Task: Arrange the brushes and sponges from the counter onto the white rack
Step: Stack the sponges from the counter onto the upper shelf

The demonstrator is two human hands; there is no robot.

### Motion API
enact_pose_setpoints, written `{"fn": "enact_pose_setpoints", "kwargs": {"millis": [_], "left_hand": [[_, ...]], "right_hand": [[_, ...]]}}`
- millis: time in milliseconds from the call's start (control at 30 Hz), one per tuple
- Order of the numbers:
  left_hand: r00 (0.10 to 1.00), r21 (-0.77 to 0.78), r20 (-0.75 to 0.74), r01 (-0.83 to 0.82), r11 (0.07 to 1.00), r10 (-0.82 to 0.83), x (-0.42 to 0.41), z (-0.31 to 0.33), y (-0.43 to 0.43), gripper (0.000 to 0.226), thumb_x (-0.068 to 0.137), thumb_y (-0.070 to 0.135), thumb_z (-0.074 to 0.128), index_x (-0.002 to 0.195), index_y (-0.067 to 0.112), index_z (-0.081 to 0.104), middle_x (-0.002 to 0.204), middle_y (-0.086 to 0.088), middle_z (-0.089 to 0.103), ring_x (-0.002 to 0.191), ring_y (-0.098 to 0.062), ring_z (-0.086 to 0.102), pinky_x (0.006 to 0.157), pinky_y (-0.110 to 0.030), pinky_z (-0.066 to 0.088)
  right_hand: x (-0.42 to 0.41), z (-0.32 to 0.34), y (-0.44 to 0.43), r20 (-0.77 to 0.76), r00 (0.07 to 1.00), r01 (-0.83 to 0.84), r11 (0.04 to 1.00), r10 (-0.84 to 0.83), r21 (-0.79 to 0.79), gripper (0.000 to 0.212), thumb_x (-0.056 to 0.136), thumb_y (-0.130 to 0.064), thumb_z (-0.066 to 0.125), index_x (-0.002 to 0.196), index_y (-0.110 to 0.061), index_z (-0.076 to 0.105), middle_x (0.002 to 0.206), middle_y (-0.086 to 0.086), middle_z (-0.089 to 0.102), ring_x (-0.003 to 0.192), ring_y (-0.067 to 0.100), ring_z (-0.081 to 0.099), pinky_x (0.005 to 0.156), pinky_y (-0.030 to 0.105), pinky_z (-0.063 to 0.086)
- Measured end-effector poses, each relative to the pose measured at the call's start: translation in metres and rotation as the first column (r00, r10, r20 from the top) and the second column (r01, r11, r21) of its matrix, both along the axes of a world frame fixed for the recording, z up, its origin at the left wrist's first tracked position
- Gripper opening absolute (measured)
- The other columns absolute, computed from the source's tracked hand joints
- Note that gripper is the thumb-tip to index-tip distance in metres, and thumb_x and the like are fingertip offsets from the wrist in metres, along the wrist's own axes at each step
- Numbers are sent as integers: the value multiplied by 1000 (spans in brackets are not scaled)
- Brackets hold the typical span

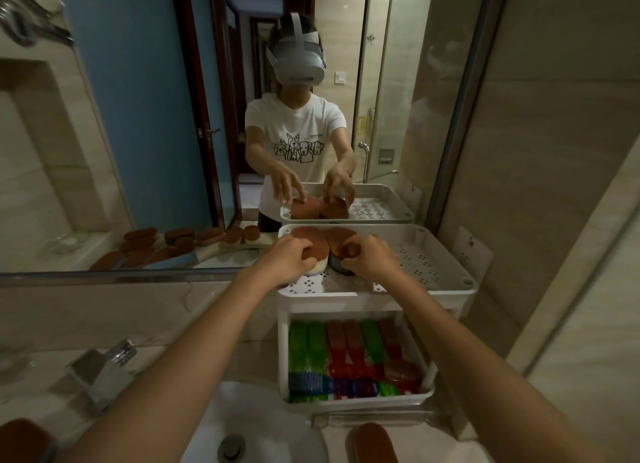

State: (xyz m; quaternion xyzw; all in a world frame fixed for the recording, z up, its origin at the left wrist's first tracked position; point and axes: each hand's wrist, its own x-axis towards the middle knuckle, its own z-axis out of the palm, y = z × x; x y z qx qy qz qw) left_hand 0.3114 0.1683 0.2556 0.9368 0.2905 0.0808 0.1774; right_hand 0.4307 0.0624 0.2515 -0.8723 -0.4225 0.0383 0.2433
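The white rack point(446, 289) stands against the mirror, right of the sink. On the left of its perforated top shelf lie two brown-topped sponges. My left hand point(289, 260) grips the white-based sponge point(308, 242). My right hand point(369, 258) grips the dark-based sponge point(337, 240) beside it. The two sponges touch each other. The lower shelf point(356, 402) holds several green, red and blue brushes point(349, 351). Another brown sponge point(372, 442) lies on the counter in front of the rack, and one more sponge point(24, 438) shows at the bottom left corner.
A chrome faucet point(104, 369) and white sink point(263, 428) with its drain point(230, 447) sit below my arms. The mirror point(156, 116) reflects me and several more brown sponges on the counter. A tiled wall point(554, 185) closes in the right side.
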Motion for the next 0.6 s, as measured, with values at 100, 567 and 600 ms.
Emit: {"fn": "enact_pose_setpoints", "kwargs": {"millis": [100,567,600], "left_hand": [[1000,33,18,-26,999,26,0,1,-5,43,97,28,39,137,13,43,142,-14,40,128,-30,42,104,-41,38],[878,30,468,-127,991,98,-79,-1,-85,27,94,14,45,116,6,59,117,-13,56,106,-27,56,85,-32,42],[867,-6,486,-125,992,113,-90,-14,-97,26,94,14,46,115,7,60,115,-13,58,103,-27,58,84,-33,44]], "right_hand": [[-4,1,-3,-21,1000,-4,1000,4,-4,37,84,-18,59,121,-17,60,119,11,64,110,30,57,88,37,48],[-105,-5,-81,-3,1000,10,869,-10,495,27,85,-11,58,111,-8,62,110,10,63,95,18,60,79,22,45],[-117,-15,-91,-43,999,14,866,9,500,26,85,-11,58,110,-7,63,107,10,65,91,16,61,79,23,48]]}}
